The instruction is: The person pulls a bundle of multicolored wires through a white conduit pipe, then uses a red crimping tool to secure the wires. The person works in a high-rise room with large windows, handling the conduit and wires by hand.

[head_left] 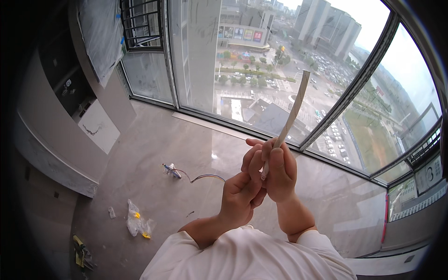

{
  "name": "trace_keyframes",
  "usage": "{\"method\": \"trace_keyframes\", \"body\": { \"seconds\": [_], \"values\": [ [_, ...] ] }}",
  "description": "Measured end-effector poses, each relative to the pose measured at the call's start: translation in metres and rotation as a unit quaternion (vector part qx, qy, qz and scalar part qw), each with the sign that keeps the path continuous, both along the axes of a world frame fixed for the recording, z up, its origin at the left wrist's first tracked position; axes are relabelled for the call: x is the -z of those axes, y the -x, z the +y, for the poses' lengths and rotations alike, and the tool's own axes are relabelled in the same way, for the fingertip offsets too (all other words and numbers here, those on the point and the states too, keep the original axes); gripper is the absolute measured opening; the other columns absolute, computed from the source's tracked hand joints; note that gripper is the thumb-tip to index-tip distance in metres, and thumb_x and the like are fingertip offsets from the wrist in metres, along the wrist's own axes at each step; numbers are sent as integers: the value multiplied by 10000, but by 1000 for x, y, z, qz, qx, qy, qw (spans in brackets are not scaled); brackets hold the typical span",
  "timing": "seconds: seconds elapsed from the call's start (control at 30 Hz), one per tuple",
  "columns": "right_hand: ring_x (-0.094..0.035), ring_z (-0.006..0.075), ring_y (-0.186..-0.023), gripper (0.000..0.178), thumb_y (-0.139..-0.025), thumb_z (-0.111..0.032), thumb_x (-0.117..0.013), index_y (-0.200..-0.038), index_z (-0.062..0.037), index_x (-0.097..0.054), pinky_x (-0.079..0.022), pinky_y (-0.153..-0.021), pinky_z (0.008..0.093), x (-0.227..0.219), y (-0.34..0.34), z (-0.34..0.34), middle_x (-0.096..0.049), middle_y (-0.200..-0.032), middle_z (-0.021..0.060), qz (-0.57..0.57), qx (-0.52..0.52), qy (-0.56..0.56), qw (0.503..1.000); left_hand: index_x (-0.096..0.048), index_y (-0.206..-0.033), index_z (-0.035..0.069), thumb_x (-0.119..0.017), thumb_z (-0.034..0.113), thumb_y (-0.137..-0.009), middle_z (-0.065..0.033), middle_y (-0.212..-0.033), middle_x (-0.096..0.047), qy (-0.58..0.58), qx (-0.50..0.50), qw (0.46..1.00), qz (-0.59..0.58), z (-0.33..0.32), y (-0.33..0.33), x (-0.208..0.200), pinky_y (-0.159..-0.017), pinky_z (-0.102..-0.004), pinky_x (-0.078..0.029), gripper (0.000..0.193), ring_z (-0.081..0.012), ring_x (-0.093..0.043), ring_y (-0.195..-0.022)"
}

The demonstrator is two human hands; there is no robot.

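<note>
A long, flat, pale beige strip points up and slightly to the right in front of the window, tilted. My right hand is closed around its lower part, the thumb pressed along it. My left hand is closed too, its fingers touching the right hand close to the strip's lower end. Thin coloured wires run from the left edge of my left hand in a loose arc toward a small white piece on the floor. What sits between the two hands is mostly hidden by the fingers.
Tall window panes with a dark frame stand ahead and to the right, a city street far below. On the glossy floor lie clear plastic bags with yellow bits. A built-in cabinet and plastic sheeting are at left.
</note>
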State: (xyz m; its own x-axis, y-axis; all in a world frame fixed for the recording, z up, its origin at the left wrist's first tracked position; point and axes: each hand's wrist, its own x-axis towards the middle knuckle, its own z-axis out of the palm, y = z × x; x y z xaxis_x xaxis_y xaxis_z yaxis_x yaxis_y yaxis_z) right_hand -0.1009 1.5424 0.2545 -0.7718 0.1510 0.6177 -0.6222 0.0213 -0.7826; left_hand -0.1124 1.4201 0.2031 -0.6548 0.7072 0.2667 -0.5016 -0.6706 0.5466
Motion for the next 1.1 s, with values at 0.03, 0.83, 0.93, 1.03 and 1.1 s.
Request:
{"method": "trace_keyframes", "body": {
  "seconds": [0.03,0.83,0.93,1.03,1.1],
  "values": [
    [-661,209,-800,319,-1119,-302,-336,-967,-53,-464,-368,-1113,478,-2,1,-2,-634,-689,41,1,4,-22,1000,-633,-1088,1,-496,80,-1059,11,-763,-521,6,-4,1000,-8,0,0,-1,-476,-221,-281,161,-51,-392,-554],
    [-724,304,-962,344,-1128,-289,-276,-1059,-28,-489,-357,-1139,493,0,70,99,-708,-758,139,-6,-122,23,992,-597,-1025,-7,-543,213,-1056,-14,-701,-521,83,-119,989,17,97,45,-12,-468,-233,-320,228,-69,-398,-516],
    [-727,317,-983,350,-1125,-296,-280,-1077,-20,-488,-331,-1161,506,3,79,112,-710,-758,140,-27,-167,34,985,-603,-1114,-26,-534,167,-1051,-13,-738,-537,55,-161,985,-6,118,46,-17,-477,-225,-320,214,-65,-423,-547],
    [-720,326,-1031,361,-1122,-299,-288,-1104,-2,-491,-305,-1178,519,13,86,126,-723,-797,152,-60,-223,35,972,-563,-1236,15,-525,202,-1048,-2,-676,-489,76,-221,972,3,135,47,-23,-464,-226,-332,268,-61,-400,-504],
    [-710,331,-1066,371,-1120,-300,-299,-1129,14,-496,-284,-1195,517,19,92,132,-733,-866,175,-69,-256,23,964,-575,-1247,-5,-543,216,-1047,-5,-689,-499,67,-260,963,-13,140,50,-19,-468,-228,-338,300,-63,-408,-513]
  ]
}}
